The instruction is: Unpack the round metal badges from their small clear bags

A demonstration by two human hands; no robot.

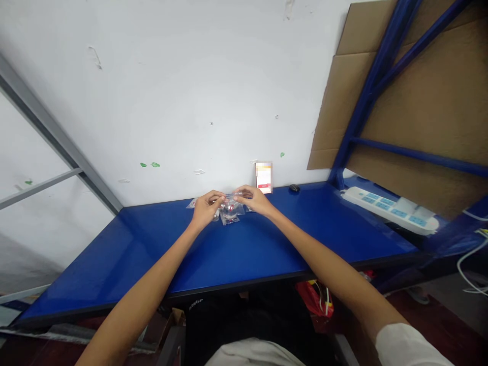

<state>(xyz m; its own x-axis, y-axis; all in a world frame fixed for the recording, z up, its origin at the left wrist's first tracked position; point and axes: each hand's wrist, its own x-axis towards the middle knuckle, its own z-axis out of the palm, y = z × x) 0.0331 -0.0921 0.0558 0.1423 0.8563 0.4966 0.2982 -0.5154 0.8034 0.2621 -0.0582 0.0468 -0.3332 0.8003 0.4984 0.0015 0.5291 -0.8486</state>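
Between my two hands a small clear plastic bag [231,207] is stretched, with small red and silvery items inside that are too small to name. My left hand [207,207] pinches its left upper corner, thumb against fingers. On the other side my right hand [254,200] pinches the right upper corner in the same way. More clear bags [229,219] with red bits lie on the blue table beneath and around the hands, partly hidden by them.
A lit phone [264,177] leans on the white wall behind my right hand. To its right is a small black object [294,188]. A white power strip [391,208] runs along the right side, by a blue metal frame [358,122] and cardboard. The blue table [244,254] has a dark front edge.
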